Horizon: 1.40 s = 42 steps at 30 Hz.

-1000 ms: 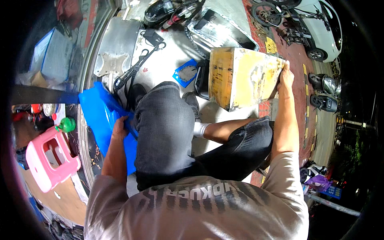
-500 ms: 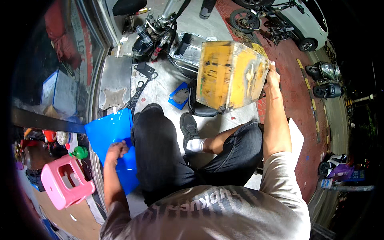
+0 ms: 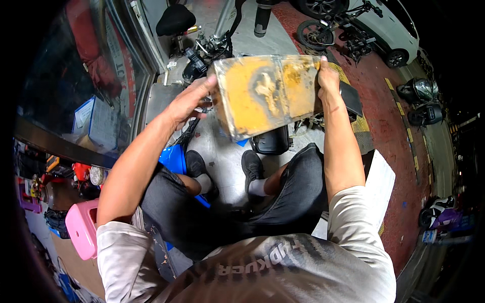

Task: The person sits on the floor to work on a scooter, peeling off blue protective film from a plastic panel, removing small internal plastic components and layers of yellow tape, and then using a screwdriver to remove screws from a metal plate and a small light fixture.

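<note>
Over at the far left, the pink stool (image 3: 82,230) stands beside the glass-fronted frame. Next comes the blue sheet (image 3: 173,158), low by the left foot (image 3: 196,162) and mostly behind the leg. A half-second ago the left hand was down on that sheet; now it has let go and come up to the yellow block.

That left hand (image 3: 189,103) is half open, its uppermost fingertip at the block's near-left edge and the other fingers loosely curled, not visibly wrapped round anything. Whether it bears any weight I can't tell.

The block (image 3: 257,96) hangs in the air ahead of the knees, above the black case (image 3: 272,140) on the floor. It has swung leftward and turned, so a broad, stained yellow face now looks up at the person.

At its right end, the right hand (image 3: 328,81) has it clamped, thumb over the top edge, fingers mostly out of sight behind. To my mind, a one-handed hold is becoming a two-handed one, which should make the block steadier to handle.
</note>
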Tool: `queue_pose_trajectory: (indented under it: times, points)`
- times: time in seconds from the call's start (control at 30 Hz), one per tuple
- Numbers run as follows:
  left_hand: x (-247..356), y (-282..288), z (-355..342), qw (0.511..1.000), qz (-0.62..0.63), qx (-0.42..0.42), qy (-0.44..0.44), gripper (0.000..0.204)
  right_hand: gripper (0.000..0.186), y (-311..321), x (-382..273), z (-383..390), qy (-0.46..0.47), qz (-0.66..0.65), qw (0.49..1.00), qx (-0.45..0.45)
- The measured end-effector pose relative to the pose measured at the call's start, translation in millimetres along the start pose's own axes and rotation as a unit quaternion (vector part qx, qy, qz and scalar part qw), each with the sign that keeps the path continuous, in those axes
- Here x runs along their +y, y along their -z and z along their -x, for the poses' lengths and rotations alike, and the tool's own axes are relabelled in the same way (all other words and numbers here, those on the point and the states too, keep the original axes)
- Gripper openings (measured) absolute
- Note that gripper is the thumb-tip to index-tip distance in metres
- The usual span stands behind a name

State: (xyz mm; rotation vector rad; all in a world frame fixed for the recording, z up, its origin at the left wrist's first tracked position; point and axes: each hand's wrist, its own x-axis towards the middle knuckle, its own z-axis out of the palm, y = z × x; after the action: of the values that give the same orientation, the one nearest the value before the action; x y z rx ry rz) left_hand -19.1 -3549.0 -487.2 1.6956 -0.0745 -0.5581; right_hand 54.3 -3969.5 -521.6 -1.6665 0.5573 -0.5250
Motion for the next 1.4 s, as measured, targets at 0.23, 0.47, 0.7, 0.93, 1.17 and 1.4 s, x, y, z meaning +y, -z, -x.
queue_pose_trajectory:
  times: [0.23, 0.47, 0.7, 0.93, 1.17, 1.4]
  points:
    - [-15, 24, -9, 0.983, 0.171, 0.046, -0.053, 0.084, 0.048, -21, -28, 37, -0.127, -0.053, 0.978, -0.156]
    - [-36, 43, -28, 0.96, 0.268, 0.078, -0.002, 0.068, 0.035, -28, -41, 51, -0.2, -0.15, 0.923, -0.292]
    - [-44, 53, -37, 0.939, 0.325, 0.077, -0.081, 0.058, 0.027, -20, -52, 62, -0.148, -0.171, 0.909, -0.35]
    - [-54, 66, -40, 0.948, 0.295, 0.081, -0.09, 0.058, 0.021, -18, -47, 56, -0.113, -0.152, 0.915, -0.356]
    - [-52, 66, -27, 0.991, 0.105, 0.028, -0.079, 0.089, 0.023, -14, -41, 48, -0.092, -0.14, 0.932, -0.323]
    - [-62, 57, -36, 0.995, -0.095, -0.009, 0.015, 0.077, 0.02, -19, -59, 60, 0.01, -0.049, 0.943, -0.33]
